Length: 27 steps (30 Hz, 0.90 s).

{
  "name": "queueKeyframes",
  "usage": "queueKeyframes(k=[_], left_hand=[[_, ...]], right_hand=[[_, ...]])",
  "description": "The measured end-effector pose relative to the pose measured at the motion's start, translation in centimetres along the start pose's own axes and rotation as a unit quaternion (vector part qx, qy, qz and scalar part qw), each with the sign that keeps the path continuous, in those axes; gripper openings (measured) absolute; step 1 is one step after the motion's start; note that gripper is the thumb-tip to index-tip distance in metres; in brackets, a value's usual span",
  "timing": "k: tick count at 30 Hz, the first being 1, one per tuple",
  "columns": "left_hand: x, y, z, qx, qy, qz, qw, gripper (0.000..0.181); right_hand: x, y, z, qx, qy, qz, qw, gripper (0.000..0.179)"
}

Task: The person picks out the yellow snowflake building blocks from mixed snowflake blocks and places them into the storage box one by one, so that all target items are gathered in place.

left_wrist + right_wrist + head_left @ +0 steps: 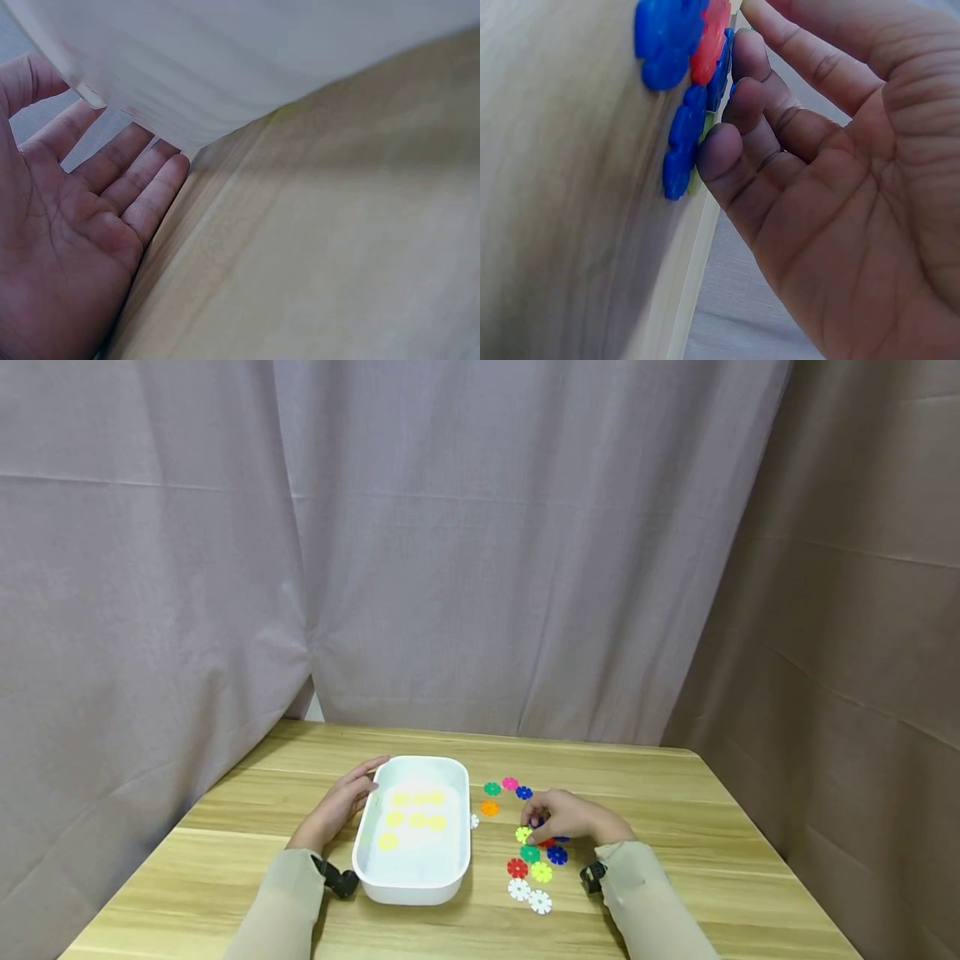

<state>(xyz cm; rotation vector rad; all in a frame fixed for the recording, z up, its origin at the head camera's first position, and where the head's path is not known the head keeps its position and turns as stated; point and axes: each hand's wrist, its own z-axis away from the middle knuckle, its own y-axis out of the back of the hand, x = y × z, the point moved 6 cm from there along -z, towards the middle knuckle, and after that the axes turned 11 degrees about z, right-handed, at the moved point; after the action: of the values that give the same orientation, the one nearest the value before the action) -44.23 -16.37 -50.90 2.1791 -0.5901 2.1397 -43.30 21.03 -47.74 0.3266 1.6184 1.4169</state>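
Observation:
My left hand [341, 806] holds the left rim of a white plastic tub [411, 895], its thumb at the rim and its fingers against the outer wall [225, 67]. Several yellow snowflake discs [417, 819] lie in the tub. To the tub's right, my right hand [570, 817] pinches a yellow-green snowflake disc [522, 835] between thumb and index finger. Beneath and beside that hand are a green disc [529, 854], a blue disc [557, 855] and a red disc [711, 45], partly hidden. The right wrist view shows the other fingertips beside a blue disc [682, 142].
Nearer the front lie a red disc [517, 868], another yellow disc [541, 872] and white discs [540, 902]. Farther back are orange [489, 808], green [492, 788], pink [510, 783] and blue discs [524, 792]. Grey curtains [480, 568] surround the wooden table [247, 802].

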Motion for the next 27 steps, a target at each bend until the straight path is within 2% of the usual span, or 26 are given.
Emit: queueKeyframes(k=[11,18,27], left_hand=[[0.19,0.05,-0.10,0.008,0.001,-0.004,1.0000,0.055],[0.02,0.20,-0.07,0.013,0.004,-0.003,0.9999,0.055],[-0.07,0.16,-0.10,0.003,-0.001,-0.005,1.0000,0.055]], right_hand=[[-0.04,0.05,-0.30,0.001,-0.012,0.013,0.9998,0.019],[0.06,-0.08,-0.37,-0.006,-0.018,-0.004,0.9998,0.022],[-0.08,0.00,-0.11,-0.002,-0.014,-0.018,0.9997,0.021]])
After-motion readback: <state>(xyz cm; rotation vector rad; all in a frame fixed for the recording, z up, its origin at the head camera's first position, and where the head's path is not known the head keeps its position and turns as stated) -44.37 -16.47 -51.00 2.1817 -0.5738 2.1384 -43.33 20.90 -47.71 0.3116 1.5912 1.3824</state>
